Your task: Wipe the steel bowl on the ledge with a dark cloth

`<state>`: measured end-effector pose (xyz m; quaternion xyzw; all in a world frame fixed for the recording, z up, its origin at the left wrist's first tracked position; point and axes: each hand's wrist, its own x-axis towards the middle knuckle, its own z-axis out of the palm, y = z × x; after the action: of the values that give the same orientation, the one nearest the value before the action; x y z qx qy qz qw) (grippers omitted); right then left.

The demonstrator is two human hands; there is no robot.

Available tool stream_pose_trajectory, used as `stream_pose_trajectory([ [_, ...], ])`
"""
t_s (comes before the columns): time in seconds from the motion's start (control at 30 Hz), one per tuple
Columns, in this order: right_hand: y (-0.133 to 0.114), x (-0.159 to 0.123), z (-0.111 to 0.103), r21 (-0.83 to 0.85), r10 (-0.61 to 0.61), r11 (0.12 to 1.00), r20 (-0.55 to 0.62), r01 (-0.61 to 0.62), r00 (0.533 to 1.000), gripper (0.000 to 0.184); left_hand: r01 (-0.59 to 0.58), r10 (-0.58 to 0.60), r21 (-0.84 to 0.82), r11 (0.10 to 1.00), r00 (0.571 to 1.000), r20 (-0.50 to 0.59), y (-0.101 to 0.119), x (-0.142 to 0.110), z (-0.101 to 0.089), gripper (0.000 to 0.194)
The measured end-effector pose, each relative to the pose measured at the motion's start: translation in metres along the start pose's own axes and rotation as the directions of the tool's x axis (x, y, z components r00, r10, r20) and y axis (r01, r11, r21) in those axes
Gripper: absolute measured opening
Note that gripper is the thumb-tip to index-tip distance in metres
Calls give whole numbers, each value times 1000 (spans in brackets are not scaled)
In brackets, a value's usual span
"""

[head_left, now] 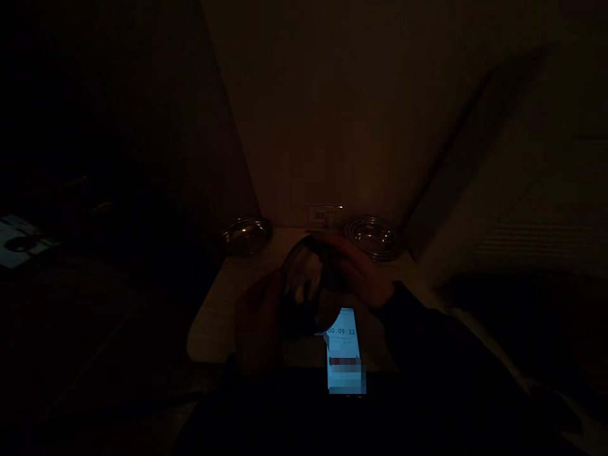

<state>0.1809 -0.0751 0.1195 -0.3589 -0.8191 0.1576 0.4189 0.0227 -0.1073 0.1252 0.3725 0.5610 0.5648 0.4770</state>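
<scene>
The room is very dark. A shiny round metal bowl (302, 278) is held up tilted over the front half of the small table. My left hand (259, 323) grips its left edge, with the fingers mostly lost in shadow. My right hand (356, 266) curves over its upper right side, the thumb and fingers closed against it. Whether anything lies between my right hand and the metal I cannot make out. Under the bowl's lower right, a lit phone (342, 354) shows a running time, its upper left corner covered.
Metal dishes (247, 236) sit at the table's back left, and a stack of metal dishes (373, 237) at its back right. A wall socket (325, 214) is behind the pale table (209, 323). Walls and a slanted panel (475, 190) close in. A bright patch (21, 240) shows far left.
</scene>
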Motion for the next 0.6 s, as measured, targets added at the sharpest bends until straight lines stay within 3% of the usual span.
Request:
stream_pose_trajectory([
  [0.07,0,0,1,-29,27,999,-18,-27,999,46,-10,10,1,1000,1000,-2,-2,0,0,29],
  [0.2,-1,-2,4,-93,-97,990,72,103,993,43,-32,32,50,998,999,1,-2,0,-1,26],
  [0.33,2,-4,5,8,57,998,-64,-57,996,43,-37,38,56,998,999,-22,-5,0,-2,31],
  [0.4,0,-7,6,-39,41,998,-70,-44,997,44,-52,53,60,997,998,-16,-6,0,-3,32],
  [0.5,-3,-9,6,-95,-65,993,17,66,998,43,-81,80,88,993,997,6,-6,-2,-2,28],
  [0.6,-3,-9,6,-33,17,999,-42,-18,999,42,-79,77,115,990,997,24,-5,-3,-1,29],
])
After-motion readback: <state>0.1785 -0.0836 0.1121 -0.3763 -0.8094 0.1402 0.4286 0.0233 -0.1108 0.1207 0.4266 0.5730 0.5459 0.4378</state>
